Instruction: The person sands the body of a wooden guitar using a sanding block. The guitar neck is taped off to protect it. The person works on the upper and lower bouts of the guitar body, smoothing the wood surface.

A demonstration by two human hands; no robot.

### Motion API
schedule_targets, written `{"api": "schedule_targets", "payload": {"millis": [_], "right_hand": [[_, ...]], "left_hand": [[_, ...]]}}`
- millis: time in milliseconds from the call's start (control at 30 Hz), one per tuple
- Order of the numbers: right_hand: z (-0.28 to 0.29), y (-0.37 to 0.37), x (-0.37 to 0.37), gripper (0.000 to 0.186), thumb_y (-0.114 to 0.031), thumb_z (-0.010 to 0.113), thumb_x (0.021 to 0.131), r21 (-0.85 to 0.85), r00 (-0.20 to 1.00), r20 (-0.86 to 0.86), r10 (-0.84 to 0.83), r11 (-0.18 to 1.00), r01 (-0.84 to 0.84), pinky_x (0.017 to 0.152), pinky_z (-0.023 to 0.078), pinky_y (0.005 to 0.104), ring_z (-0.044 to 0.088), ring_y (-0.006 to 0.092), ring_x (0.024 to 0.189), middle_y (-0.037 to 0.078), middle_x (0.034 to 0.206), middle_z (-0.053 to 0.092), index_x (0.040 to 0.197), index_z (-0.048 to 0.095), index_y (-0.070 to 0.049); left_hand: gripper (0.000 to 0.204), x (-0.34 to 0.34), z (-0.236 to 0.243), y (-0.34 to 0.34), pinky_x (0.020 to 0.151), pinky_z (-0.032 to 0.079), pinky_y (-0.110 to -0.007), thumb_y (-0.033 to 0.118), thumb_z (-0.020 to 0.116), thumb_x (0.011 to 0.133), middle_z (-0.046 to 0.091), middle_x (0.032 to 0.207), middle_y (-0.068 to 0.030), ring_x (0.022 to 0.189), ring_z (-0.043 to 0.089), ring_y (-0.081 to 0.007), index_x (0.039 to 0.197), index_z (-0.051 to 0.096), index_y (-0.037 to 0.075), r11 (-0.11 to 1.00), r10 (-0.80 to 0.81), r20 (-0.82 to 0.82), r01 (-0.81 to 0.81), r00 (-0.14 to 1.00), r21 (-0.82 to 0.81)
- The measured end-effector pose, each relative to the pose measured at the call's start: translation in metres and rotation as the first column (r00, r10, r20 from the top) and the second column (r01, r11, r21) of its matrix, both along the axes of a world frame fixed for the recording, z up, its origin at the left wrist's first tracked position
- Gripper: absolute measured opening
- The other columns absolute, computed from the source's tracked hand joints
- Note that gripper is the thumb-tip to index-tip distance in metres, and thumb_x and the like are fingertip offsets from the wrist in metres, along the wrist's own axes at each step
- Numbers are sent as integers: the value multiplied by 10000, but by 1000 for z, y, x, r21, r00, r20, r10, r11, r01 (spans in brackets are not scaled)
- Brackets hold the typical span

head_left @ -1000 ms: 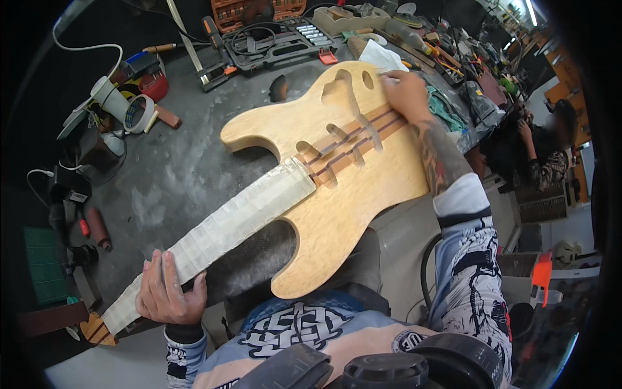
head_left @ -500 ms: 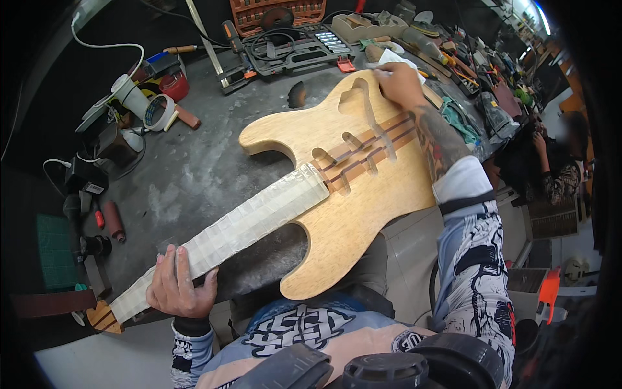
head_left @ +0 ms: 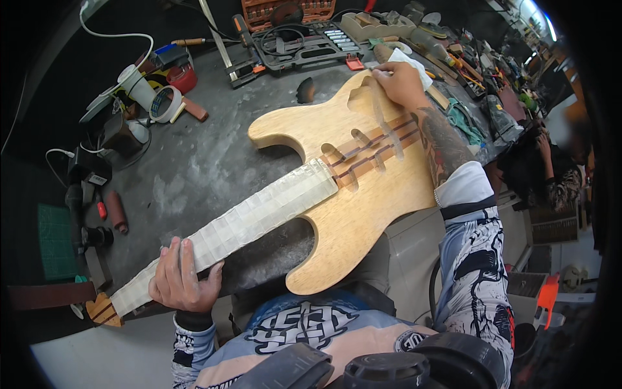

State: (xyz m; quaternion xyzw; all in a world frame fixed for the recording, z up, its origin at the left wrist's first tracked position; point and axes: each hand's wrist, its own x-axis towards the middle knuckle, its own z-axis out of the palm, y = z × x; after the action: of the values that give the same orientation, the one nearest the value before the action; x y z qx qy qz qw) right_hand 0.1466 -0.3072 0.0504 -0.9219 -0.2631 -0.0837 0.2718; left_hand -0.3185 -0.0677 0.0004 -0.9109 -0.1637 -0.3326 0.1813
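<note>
Across the tabletop (head_left: pixel 207 142), partly hanging off the near edge, lies a pale wooden guitar body (head_left: pixel 369 220), its taped neck (head_left: pixel 259 211) running off to the body's lower left. Left hand (head_left: pixel 184 282) is out on that neck with a half-open grip — fingers laid over the tape, thumb spread. Right hand (head_left: pixel 402 81) is up at the body's far right corner, fingers bent at the rim — can't tell if that grip's actually closed. Open tool case (head_left: pixel 304 48) sits beyond the body.
</note>
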Motion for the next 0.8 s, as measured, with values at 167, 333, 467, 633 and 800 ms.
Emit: {"api": "schedule_targets", "payload": {"millis": [167, 333, 467, 633, 800], "right_hand": [[-14, 32, -32, 286, -321, 703, 864, 4, 978, 56, 200, 980, -200, 849, 536, 420, 690, 363, 904, 187, 933, 728, 1015, 767, -85], [-5, 15, -30, 278, -309, 711, 870, 22, 989, 80, 122, 992, -124, 814, 546, 407, 698, 342, 864, 197, 911, 728, 1000, 768, -71], [-2, 21, -29, 282, -325, 712, 869, 2, 994, 34, 107, 994, -107, 824, 546, 400, 701, 332, 863, 180, 909, 733, 1003, 770, -84], [-12, 25, -57, 340, -385, 700, 877, -137, 953, 187, 238, 967, -214, 799, 562, 371, 718, 315, 833, 174, 906, 743, 1014, 773, -83], [9, 11, -27, 286, -374, 687, 882, 39, 999, -34, 32, 999, -31, 813, 557, 398, 707, 328, 849, 151, 852, 738, 989, 785, -127]], "left_hand": [[618, -6, 3, 0, 981, 353, -372, 613, 546, 928, 702, 1195, -68, 1122, 633, -254, 1216, 694, 87, 999, 29, -16, -29, 999, 24], [608, -1, -1, 1, 975, 350, -368, 609, 548, 930, 701, 1198, -62, 1128, 629, -246, 1218, 694, 94, 1000, -1, 7, 1, 1000, 7], [601, -6, 3, 1, 967, 351, -366, 605, 549, 931, 701, 1200, -56, 1128, 629, -243, 1218, 693, 97, 999, 14, 5, -14, 1000, 36], [598, -4, 1, 0, 978, 351, -369, 599, 547, 936, 700, 1200, -55, 1126, 631, -245, 1228, 687, 96, 1000, 4, 11, -4, 1000, 26], [607, 1, -2, 0, 983, 350, -375, 602, 556, 926, 700, 1201, -59, 1126, 631, -250, 1229, 686, 92, 1000, -12, 18, 12, 1000, -4]]}}
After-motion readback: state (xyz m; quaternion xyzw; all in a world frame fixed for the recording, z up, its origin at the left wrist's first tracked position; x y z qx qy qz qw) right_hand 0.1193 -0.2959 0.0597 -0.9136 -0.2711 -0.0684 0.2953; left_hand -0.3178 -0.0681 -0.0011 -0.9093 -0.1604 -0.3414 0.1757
